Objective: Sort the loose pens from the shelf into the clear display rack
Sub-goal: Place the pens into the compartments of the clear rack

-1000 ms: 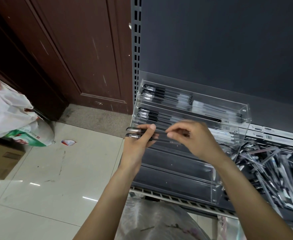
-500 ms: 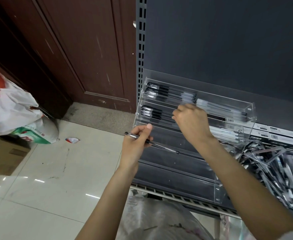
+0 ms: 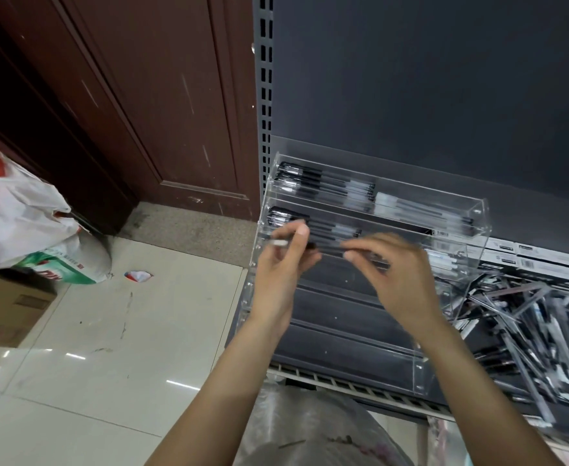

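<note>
Mid-placement: one pen (image 3: 330,248) is held level in front of the rack (image 3: 478,227), roughly at the height of its second tier, not yet in a slot. Both hands are on it.

Left hand (image 3: 276,274) – thumb and forefinger pinch the pen near its silver tip end, which pokes out to the left; other fingers curled loosely behind. Right hand (image 3: 397,274) – fingertips pinched down on the pen's other end; it is motion-blurred, so exactly which fingers make contact I cannot tell.

Rack state: top tier holds a row of pens lying lengthwise, second tier has a few at its left end, lower tiers look empty. Loose pile (image 3: 528,317) sits on the shelf (image 3: 343,380) just right of the rack – plenty left, so the task looks early.

Next move, as I judge it: keep the pen parallel to the tier, bring it over the clear front lip and lower it in beside those already lying there, caps to the same side. Release one end first or it may tip. Risk – the acrylic lip is hard to see, and a pen catching it would skew or bounce out
</note>
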{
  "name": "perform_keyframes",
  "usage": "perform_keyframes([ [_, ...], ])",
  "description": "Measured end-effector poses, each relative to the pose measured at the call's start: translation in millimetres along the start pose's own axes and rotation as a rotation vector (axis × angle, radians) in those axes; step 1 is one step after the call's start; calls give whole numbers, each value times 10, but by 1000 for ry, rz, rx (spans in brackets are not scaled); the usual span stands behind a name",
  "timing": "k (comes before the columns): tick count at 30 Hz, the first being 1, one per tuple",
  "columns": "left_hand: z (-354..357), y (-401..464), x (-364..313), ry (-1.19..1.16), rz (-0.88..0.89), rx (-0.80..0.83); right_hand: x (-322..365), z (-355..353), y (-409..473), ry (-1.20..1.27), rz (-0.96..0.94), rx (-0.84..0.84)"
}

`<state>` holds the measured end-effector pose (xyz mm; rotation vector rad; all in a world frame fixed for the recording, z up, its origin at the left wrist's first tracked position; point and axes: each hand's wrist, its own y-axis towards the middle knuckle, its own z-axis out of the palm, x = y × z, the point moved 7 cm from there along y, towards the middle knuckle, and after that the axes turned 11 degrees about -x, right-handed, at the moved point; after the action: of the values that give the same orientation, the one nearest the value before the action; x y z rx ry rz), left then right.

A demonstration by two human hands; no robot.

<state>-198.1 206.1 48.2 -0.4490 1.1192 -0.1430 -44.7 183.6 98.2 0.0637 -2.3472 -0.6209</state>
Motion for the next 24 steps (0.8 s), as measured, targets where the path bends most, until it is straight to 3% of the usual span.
perform_keyframes([
  [2, -53, 16, -49, 72, 82, -113, -131, -132, 84, -124, -17, -129],
  [4, -144, 30, -250, 283, 401, -191, -222, -150, 160, -244, -21, -156],
  [7, -27, 71, -442, 781, 989, -11, -195, 45, 247, -369, -83, -90],
  [9, 83, 174, -360, 1077, 1187, 156, -133, 209, 284, -422, -134, -38],
  [12, 153, 293, -230, 1352, 1224, 246, -67, 351, 338, -493, -167, 16],
  [16, 134, 347, -139, 1539, 1289, 242, -21, 460, 340, -510, -100, 94],
  [21, 147, 280, -263, 1446, 1342, 196, 22, 153, 194, -312, -45, -75],
  [24, 305, 15, -334, 1204, 1430, 238, -57, -322, -146, -233, 18, -211],
])
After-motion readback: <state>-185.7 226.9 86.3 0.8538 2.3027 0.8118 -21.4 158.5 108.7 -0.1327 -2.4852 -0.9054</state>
